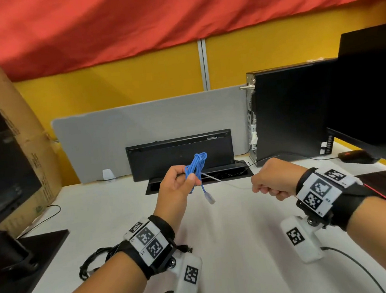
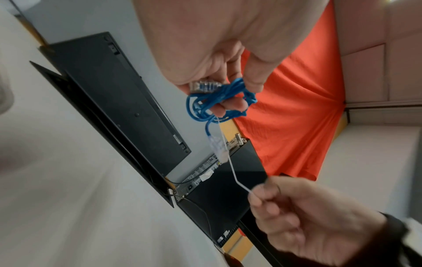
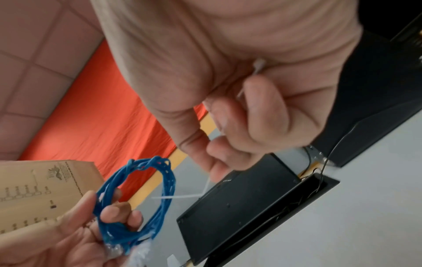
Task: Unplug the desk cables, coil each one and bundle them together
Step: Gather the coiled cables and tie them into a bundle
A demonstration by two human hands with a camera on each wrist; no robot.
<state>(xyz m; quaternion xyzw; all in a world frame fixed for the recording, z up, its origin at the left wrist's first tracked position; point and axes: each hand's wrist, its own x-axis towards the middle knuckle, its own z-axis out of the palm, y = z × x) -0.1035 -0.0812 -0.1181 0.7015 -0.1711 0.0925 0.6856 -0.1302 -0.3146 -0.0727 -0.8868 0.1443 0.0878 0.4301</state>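
Note:
My left hand (image 1: 179,186) grips a coiled blue network cable (image 1: 197,167) above the white desk (image 1: 230,236), fingers and thumb curled round the loops (image 2: 219,101). A clear plug (image 1: 210,197) hangs below the coil. My right hand (image 1: 272,181) is closed in a fist on a thin white cable tie (image 1: 228,183) that runs leftward into the coil. In the right wrist view the white cable tie (image 3: 182,196) crosses the coiled blue cable (image 3: 141,198), and its head end (image 3: 259,66) sticks out of the fist. A coiled black cable (image 1: 97,262) lies on the desk under my left forearm.
A black keyboard (image 1: 180,154) stands on edge against a grey divider (image 1: 139,125), behind an open cable slot (image 1: 197,177). A black computer tower (image 1: 287,112), a monitor (image 1: 373,88) and a mouse (image 1: 355,156) are at the right. A cardboard box (image 1: 15,129) and a second monitor (image 1: 1,158) stand at the left.

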